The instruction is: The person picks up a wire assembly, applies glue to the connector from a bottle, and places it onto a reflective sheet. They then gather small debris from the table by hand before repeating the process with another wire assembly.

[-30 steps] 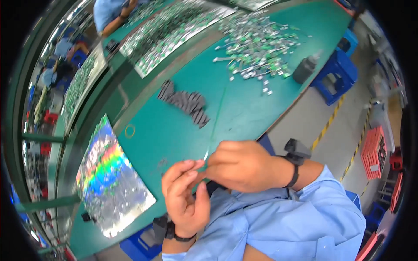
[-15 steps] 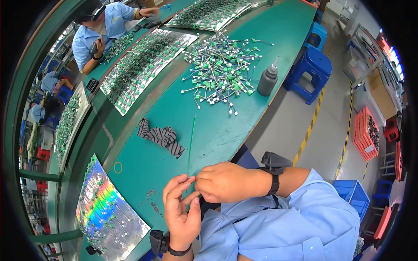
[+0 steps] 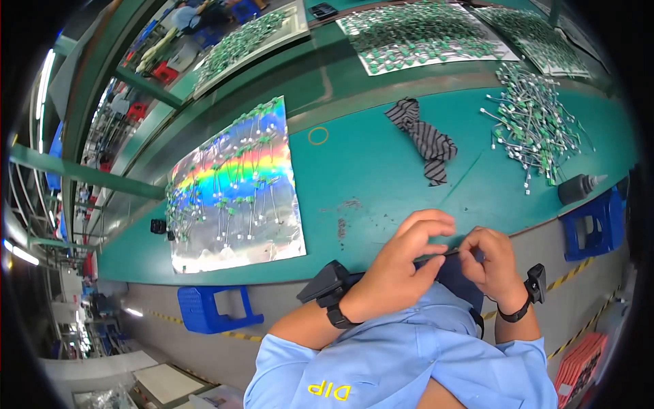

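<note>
My left hand (image 3: 410, 264) is held over the table's near edge, fingers bent and parted from the thumb, with nothing visible in it. Just to its right, a small gap away, my right hand (image 3: 496, 264) has its fingers curled in toward the thumb. Whatever they may pinch is too small to make out. A thin green strip (image 3: 463, 178) lies on the green table beyond the hands. Behind it rests a crumpled grey-and-black striped cloth (image 3: 436, 144). Dark crumbs (image 3: 342, 226) are scattered left of my hands.
A shiny foil-covered sheet (image 3: 276, 235) carries rows of small green parts with wire leads. At right are a heap of wired connectors (image 3: 535, 123) and a dark nozzle bottle (image 3: 573, 191). A yellow ring (image 3: 309, 136) lies near the sheet. Blue stools (image 3: 208, 312) stand below the table edge.
The view has swung left, bringing the foil sheet fully in. My hands, touching at the fingertips before, are now slightly apart. The co-worker across the table is out of view.
</note>
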`<state>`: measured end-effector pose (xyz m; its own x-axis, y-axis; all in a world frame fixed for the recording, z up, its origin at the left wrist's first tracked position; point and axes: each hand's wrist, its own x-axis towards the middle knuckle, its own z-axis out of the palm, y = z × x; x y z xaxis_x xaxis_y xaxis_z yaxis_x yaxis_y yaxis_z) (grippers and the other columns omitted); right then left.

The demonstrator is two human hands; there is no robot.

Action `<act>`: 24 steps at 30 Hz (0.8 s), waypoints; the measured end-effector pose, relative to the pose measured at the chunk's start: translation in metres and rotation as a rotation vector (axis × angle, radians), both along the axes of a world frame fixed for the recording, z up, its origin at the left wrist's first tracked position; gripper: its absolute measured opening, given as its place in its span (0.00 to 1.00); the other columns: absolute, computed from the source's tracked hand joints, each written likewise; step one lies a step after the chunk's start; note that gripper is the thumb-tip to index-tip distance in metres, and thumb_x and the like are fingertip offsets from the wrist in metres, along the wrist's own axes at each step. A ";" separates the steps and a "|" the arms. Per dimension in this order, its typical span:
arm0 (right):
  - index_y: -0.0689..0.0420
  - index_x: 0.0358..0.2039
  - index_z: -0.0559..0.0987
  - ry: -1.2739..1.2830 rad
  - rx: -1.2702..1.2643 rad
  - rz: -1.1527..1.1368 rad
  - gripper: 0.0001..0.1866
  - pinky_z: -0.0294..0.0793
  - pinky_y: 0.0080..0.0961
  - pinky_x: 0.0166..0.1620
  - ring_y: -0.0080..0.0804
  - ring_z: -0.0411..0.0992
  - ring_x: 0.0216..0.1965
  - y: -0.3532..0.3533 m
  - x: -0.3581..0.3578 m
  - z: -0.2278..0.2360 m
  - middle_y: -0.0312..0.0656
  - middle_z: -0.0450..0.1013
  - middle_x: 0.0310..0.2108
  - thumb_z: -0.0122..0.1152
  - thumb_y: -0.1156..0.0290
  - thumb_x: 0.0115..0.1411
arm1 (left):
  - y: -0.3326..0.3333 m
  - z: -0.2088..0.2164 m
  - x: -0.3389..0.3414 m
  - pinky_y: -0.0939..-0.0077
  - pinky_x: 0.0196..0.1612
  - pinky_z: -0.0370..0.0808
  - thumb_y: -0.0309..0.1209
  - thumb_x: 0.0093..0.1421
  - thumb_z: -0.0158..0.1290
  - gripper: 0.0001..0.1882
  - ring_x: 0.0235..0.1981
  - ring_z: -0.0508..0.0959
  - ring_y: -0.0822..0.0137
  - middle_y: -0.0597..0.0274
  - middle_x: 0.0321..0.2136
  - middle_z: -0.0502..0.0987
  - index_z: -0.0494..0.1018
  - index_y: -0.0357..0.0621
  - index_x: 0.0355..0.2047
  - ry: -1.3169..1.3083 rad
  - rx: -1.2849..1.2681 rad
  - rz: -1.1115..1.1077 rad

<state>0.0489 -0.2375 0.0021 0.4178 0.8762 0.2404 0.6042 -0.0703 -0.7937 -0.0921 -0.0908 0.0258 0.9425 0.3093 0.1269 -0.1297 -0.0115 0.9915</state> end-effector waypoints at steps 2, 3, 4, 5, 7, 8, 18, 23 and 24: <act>0.58 0.23 0.72 0.021 0.041 0.018 0.06 0.69 0.28 0.25 0.37 0.70 0.21 0.008 -0.006 0.005 0.40 0.71 0.23 0.62 0.78 0.45 | 0.001 -0.003 0.000 0.68 0.52 0.72 0.11 0.54 0.45 0.21 0.56 0.65 0.62 0.55 0.53 0.59 0.64 0.39 0.49 -0.002 -0.064 -0.049; 0.58 0.24 0.72 0.043 0.082 0.019 0.06 0.70 0.28 0.25 0.37 0.70 0.22 0.012 -0.009 0.008 0.40 0.71 0.23 0.62 0.78 0.46 | 0.002 -0.004 0.000 0.68 0.52 0.72 0.11 0.54 0.45 0.21 0.56 0.65 0.62 0.55 0.53 0.59 0.64 0.39 0.49 -0.006 -0.062 -0.040; 0.58 0.24 0.73 0.064 0.122 0.018 0.06 0.70 0.28 0.26 0.36 0.70 0.22 0.015 -0.011 0.010 0.40 0.72 0.23 0.62 0.78 0.47 | 0.002 -0.005 -0.001 0.68 0.52 0.73 0.11 0.54 0.46 0.21 0.56 0.65 0.61 0.55 0.53 0.59 0.64 0.39 0.49 -0.024 -0.067 -0.036; 0.58 0.24 0.73 0.060 0.124 0.021 0.06 0.70 0.28 0.26 0.36 0.70 0.22 0.017 -0.012 0.011 0.40 0.72 0.23 0.62 0.78 0.47 | 0.001 -0.005 -0.002 0.68 0.52 0.73 0.11 0.54 0.46 0.21 0.57 0.65 0.61 0.54 0.53 0.59 0.64 0.39 0.49 -0.042 -0.072 -0.035; 0.58 0.25 0.74 -0.033 0.176 0.086 0.06 0.70 0.28 0.26 0.36 0.71 0.23 0.019 -0.013 0.009 0.40 0.72 0.23 0.63 0.77 0.47 | 0.002 -0.007 -0.003 0.68 0.52 0.73 0.11 0.54 0.46 0.21 0.57 0.65 0.61 0.54 0.53 0.59 0.64 0.39 0.49 -0.071 -0.081 -0.053; 0.57 0.25 0.74 -0.086 0.193 0.101 0.06 0.70 0.28 0.27 0.36 0.71 0.24 0.015 -0.011 0.009 0.40 0.72 0.23 0.64 0.77 0.48 | 0.001 -0.007 -0.003 0.67 0.52 0.73 0.11 0.54 0.46 0.21 0.57 0.65 0.61 0.54 0.53 0.59 0.64 0.39 0.49 -0.072 -0.102 -0.047; 0.58 0.31 0.77 -0.136 0.082 -0.045 0.05 0.70 0.30 0.33 0.37 0.71 0.30 0.003 0.017 -0.010 0.39 0.75 0.29 0.61 0.76 0.53 | 0.022 -0.025 -0.024 0.63 0.55 0.68 0.13 0.52 0.48 0.22 0.56 0.66 0.56 0.51 0.53 0.63 0.64 0.36 0.49 -0.051 0.113 0.073; 0.59 0.38 0.77 -0.094 0.028 -0.189 0.10 0.71 0.32 0.41 0.41 0.71 0.37 0.004 0.021 -0.011 0.42 0.75 0.38 0.59 0.75 0.54 | 0.044 -0.042 -0.048 0.57 0.60 0.58 0.20 0.53 0.52 0.27 0.59 0.61 0.47 0.44 0.58 0.59 0.61 0.33 0.54 0.106 0.720 0.421; 0.59 0.40 0.76 -0.145 0.032 -0.140 0.12 0.70 0.33 0.44 0.42 0.71 0.41 0.012 0.018 -0.010 0.42 0.74 0.41 0.59 0.75 0.54 | 0.047 -0.043 -0.048 0.56 0.62 0.55 0.21 0.53 0.52 0.29 0.60 0.59 0.44 0.42 0.59 0.57 0.59 0.32 0.56 0.163 0.850 0.521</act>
